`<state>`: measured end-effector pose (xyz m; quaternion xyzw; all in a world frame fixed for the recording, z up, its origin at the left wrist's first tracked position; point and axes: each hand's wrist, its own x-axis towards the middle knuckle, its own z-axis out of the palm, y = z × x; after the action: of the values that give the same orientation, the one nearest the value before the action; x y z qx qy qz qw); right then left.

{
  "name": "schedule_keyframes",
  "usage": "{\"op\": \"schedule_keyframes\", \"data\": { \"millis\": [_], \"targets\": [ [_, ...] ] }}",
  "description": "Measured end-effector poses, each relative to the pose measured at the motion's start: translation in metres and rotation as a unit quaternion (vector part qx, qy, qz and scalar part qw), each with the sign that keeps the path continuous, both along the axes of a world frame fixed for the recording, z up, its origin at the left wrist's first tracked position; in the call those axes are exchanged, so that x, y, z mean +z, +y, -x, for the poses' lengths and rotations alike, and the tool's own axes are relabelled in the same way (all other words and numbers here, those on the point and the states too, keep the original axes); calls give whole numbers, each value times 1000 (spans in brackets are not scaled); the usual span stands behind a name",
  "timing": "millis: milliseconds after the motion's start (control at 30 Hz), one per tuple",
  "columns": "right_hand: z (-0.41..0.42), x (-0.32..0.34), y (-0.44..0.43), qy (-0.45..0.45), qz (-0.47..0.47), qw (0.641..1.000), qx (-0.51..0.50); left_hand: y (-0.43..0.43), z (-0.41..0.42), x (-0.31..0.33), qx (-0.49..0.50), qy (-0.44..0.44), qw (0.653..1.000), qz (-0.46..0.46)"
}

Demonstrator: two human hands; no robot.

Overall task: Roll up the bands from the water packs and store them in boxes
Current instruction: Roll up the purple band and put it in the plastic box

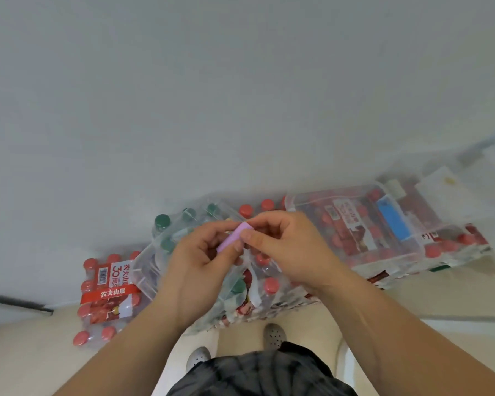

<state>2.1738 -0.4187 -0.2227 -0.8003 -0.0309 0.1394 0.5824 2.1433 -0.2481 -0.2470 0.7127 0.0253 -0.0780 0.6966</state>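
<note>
White wall (240, 95) fills the upper part of the view; pale floor (26, 352) runs along the bottom. A row of shrink-wrapped water packs sits on the floor against the wall. The red-cap pack (106, 310) at far L is uncovered, and the packs in the middle (257, 304) and to the R lie under other things.

Two clear plastic boxes rest on top of the packs. The R box (355, 224) is the bigger one, w/ a blue item (392, 221) inside near its R end. The L box (146, 267) is tilted and sits partly behind the hands; green-cap bottles (162, 220) show just past it.

Dark shorts (263, 372) are at bottom centre, w/ two grey perforated shoes (275, 335) on the floor in front.

L hand (195, 267) and R hand (286, 244) meet above the middle pack, well off the floor. Both have fingers curled, and thumb + forefinger tips pinch the same item from opposite sides. A red band (110, 292) w/ white lettering is still wrapped across the far L pack.

Smallest: a pink-purple band roll (233, 237), wound tight into a short cylinder, held btwn the two hands' fingertips in the air above the L box, not in either box.
</note>
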Motion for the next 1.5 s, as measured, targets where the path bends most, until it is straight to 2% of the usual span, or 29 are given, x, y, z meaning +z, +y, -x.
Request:
{"op": "schedule_keyframes", "data": {
  "millis": [133, 267, 367, 433, 500, 600, 700, 800, 933, 1000, 1100, 1267, 1433, 1500],
  "targets": [
    [-6, 5, -42, 0, -35, 999, -25, -41, -14, 4, -10, -12, 1000, 8],
    [-20, 6, -86, -11, -85, 996, 9, -83, -24, 11, 16, -22, 1000, 11],
    [-37, 1, -120, -27, -84, 995, 40, -115, -32, 15, 24, -20, 999, -10],
    [-48, -2, -142, -46, -68, 994, 68, -133, -40, 14, 18, -22, 998, -58],
    [-60, -6, -164, -56, -44, 993, 96, -145, -45, 8, 51, -26, 988, -141],
    [-76, -16, -186, -37, 40, 986, 158, -154, -43, -3, 151, -32, 949, -277],
    [-87, -29, -187, -11, 146, 953, 266, -159, -30, -13, 174, -17, 920, -351],
    [-92, -40, -174, -18, 223, 901, 372, -161, -13, -21, 176, 34, 917, -357],
    [-100, -54, -157, -4, 286, 853, 436, -162, 0, -30, 187, 95, 930, -303],
    [-103, -60, -151, -12, 310, 837, 450, -163, 0, -32, 188, 96, 935, -285],
    [-106, -65, -146, -25, 330, 815, 476, -163, -6, -34, 183, 74, 930, -310],
    [-112, -73, -150, -42, 302, 823, 480, -149, -34, -33, 163, 33, 917, -363],
    [-112, -78, -146, -117, 341, 804, 472, -139, -61, -29, 139, 27, 925, -354],
    [-113, -82, -142, -117, 344, 809, 463, -141, -66, -28, 149, 29, 927, -342]
  ]
}}
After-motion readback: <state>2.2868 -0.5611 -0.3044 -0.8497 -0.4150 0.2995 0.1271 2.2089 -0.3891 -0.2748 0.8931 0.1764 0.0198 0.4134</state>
